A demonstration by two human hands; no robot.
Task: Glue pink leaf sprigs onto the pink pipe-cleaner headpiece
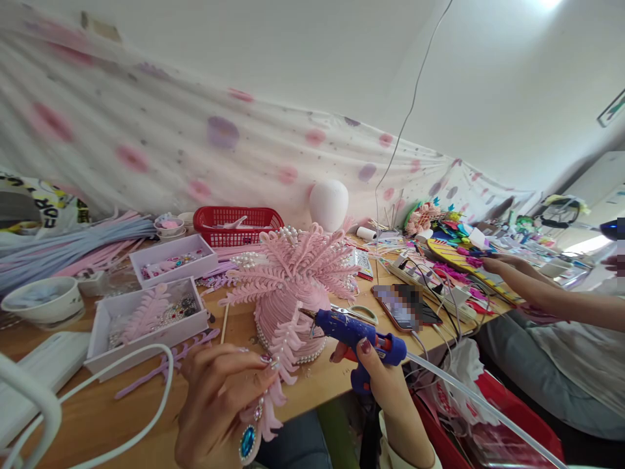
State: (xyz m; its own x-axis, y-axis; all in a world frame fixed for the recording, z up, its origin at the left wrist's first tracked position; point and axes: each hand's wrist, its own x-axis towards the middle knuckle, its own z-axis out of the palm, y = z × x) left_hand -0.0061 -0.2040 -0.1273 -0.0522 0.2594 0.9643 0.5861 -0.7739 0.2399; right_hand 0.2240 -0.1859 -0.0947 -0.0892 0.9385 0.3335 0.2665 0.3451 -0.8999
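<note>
In my left hand (224, 397) I pinch a pink leafy frond (286, 345), whose lower part carries a blue gem (247, 441) edged with small pearls. A blue hot glue gun (346, 329) is gripped in my right hand (385, 384). Its nozzle sits at the frond's upper tip; whether the two touch I cannot tell. A clear glue stick (478, 397) runs out of the gun's rear. Just behind stands a pink headpiece (288, 306) with fluffy fronds on top and pearls round its base.
Scissors (359, 312) and a phone (398, 306) lie right of the headpiece. White boxes (146, 326) of gems stand left, beside a white cable (166, 391). A red basket (238, 225) and a white foam head (329, 204) are behind. A co-worker's arms (541, 286) reach in at right.
</note>
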